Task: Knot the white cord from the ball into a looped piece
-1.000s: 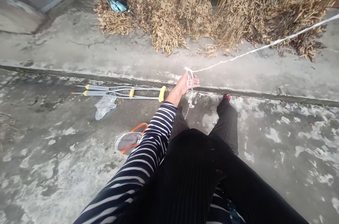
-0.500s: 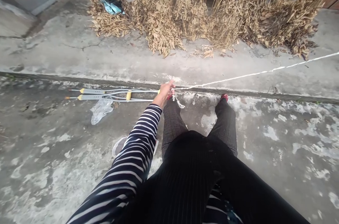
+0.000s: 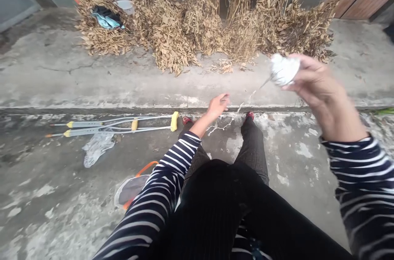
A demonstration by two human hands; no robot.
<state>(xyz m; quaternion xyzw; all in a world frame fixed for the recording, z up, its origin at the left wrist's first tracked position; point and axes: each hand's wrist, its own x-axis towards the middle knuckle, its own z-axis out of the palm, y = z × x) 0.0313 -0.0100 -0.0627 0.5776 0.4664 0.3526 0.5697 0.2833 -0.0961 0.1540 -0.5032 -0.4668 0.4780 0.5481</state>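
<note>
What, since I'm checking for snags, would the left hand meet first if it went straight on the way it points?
The left hand would probably reach the dried plant bundles first, though its height above the concrete ledge is unclear, so it might touch that sooner.

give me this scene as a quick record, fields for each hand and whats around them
right hand: raised, motion-blurred, fingers curled around a ball of white cord
left hand: open, reaching forward, holding nothing visible
nearest left hand: loose strand of white cord, running down from the ball to the ground
on the ground: pair of metal crutches with yellow grips, clear plastic bag
beyond: bundles of dried leafy stalks on a concrete ledge
</note>
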